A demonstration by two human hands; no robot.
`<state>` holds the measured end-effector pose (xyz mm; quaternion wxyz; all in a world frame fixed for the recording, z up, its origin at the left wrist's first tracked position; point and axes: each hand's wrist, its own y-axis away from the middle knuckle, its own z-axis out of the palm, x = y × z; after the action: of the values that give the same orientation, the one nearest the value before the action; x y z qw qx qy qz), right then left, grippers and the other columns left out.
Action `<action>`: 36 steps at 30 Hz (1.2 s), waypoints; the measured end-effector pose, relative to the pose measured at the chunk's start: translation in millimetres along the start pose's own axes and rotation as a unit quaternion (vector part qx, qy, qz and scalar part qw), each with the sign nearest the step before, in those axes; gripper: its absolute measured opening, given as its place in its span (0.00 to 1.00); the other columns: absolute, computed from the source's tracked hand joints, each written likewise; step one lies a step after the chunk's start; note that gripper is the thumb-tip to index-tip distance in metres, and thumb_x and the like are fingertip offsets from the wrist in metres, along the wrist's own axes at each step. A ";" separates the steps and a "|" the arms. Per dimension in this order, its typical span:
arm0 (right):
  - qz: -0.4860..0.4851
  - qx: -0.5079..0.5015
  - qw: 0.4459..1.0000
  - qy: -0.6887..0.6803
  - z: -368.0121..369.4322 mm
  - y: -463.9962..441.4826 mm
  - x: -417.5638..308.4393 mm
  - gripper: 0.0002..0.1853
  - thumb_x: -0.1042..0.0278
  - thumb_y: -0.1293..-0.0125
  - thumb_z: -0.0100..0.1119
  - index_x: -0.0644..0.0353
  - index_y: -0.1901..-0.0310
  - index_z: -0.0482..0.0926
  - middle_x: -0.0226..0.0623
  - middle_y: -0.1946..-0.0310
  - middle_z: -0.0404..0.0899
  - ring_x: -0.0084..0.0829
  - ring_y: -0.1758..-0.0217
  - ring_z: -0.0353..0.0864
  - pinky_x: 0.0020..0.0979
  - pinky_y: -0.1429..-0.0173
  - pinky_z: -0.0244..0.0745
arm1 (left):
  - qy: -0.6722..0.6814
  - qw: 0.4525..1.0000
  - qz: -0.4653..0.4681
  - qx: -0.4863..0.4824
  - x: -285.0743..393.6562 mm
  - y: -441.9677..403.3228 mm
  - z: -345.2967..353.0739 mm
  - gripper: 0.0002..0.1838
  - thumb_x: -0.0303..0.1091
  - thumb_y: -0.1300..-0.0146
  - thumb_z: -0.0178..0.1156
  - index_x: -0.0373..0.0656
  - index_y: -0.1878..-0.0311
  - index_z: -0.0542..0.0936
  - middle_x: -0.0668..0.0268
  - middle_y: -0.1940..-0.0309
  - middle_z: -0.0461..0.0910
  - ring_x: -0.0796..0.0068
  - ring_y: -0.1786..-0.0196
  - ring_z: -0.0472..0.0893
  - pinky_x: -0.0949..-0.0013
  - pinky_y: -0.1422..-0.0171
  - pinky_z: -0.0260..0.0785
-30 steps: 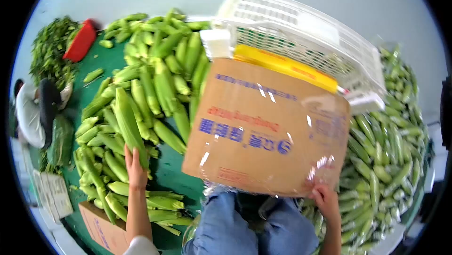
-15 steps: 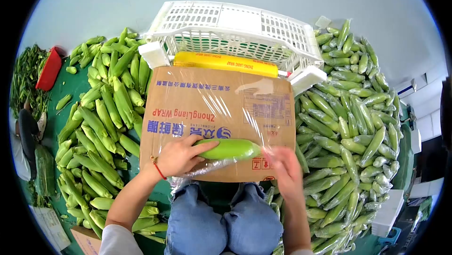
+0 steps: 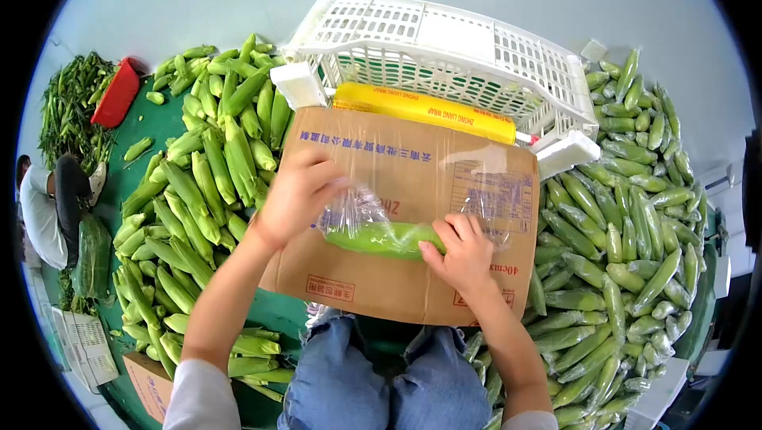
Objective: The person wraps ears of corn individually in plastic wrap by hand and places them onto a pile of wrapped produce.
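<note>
Film had come over 1 corn ear on the carton, leaving it partly covered. Left hand: fingertips together, pinching raised film. Right hand: at ear's end; could not tell if clamped.

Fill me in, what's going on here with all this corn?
Someone is wrapping a green ear of corn in clear film on printed cardboard. Their left hand pulls the film up at one end, while the right hand holds the ear's other end. A yellow roll sits just beyond the cardboard. Unwrapped ears are piled on the left, wrapped ones on the right.
</note>
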<state>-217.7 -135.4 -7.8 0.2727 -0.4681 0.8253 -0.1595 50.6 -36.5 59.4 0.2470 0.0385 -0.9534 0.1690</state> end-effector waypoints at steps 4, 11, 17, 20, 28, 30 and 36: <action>0.009 -0.005 1.000 -0.004 0.1 -3.0 3.6 0.15 0.52 0.43 0.66 0.56 0.66 0.81 0.32 0.68 0.75 0.36 0.67 0.79 0.35 0.70 0.76 | -0.107 0.936 0.052 -0.332 12.9 -39.1 63.6 0.07 0.31 0.43 0.59 0.40 0.64 0.82 0.50 0.70 0.82 0.49 0.60 0.82 0.55 0.56 0.74; 0.211 -0.243 0.942 -0.096 -34.9 22.5 -33.1 0.23 0.45 0.29 0.52 0.58 0.70 0.76 0.42 0.76 0.78 0.48 0.77 0.81 0.43 0.74 0.75 | 0.027 0.956 0.059 -0.286 94.9 95.0 28.3 0.41 0.55 0.38 0.59 0.28 0.33 0.66 0.36 0.37 0.68 0.38 0.31 0.66 0.47 0.26 0.58; 0.185 -0.205 0.958 -0.080 -52.7 24.7 -41.8 0.19 0.47 0.35 0.62 0.58 0.62 0.75 0.43 0.64 0.79 0.43 0.65 0.83 0.40 0.66 0.78 | -0.060 0.970 0.087 -0.217 66.9 73.1 66.8 0.42 0.62 0.36 0.53 0.41 0.28 0.64 0.46 0.26 0.57 0.46 0.23 0.56 0.45 0.21 0.44; -0.020 -0.147 0.989 -0.020 -57.1 16.6 -50.4 0.30 0.45 0.47 0.72 0.60 0.52 0.77 0.39 0.45 0.70 0.40 0.49 0.77 0.35 0.57 0.80 | -0.079 0.989 0.086 -0.086 48.8 33.3 69.8 0.28 0.51 0.37 0.60 0.43 0.39 0.73 0.50 0.38 0.70 0.48 0.34 0.68 0.48 0.32 0.59; 0.053 -0.284 0.957 -0.022 -39.8 6.8 -29.5 0.32 0.42 0.48 0.70 0.61 0.53 0.74 0.42 0.56 0.75 0.43 0.58 0.82 0.40 0.63 0.82 | -0.021 0.988 0.145 -0.039 66.3 50.7 60.1 0.15 0.38 0.44 0.68 0.39 0.58 0.80 0.59 0.65 0.81 0.60 0.63 0.82 0.63 0.60 0.76; 0.051 -0.352 0.932 -0.074 -52.9 8.9 -39.8 0.31 0.40 0.47 0.68 0.60 0.55 0.75 0.44 0.59 0.77 0.44 0.61 0.84 0.41 0.65 0.81 | 0.011 0.988 0.115 -0.098 71.7 76.8 45.8 0.23 0.41 0.44 0.68 0.35 0.50 0.78 0.53 0.54 0.80 0.56 0.52 0.81 0.59 0.48 0.75; -0.012 -0.286 0.957 0.044 -56.3 0.0 -42.8 0.33 0.40 0.44 0.65 0.59 0.47 0.76 0.44 0.50 0.75 0.42 0.49 0.79 0.46 0.49 0.76 | -0.023 0.973 0.105 -0.204 62.1 81.0 57.0 0.44 0.56 0.36 0.56 0.28 0.30 0.61 0.45 0.28 0.61 0.49 0.24 0.59 0.46 0.21 0.47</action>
<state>-233.8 -98.2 50.1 0.0888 -0.5288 0.8420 0.0589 -42.5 20.8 18.1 0.2080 -0.1093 -0.9720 -0.0046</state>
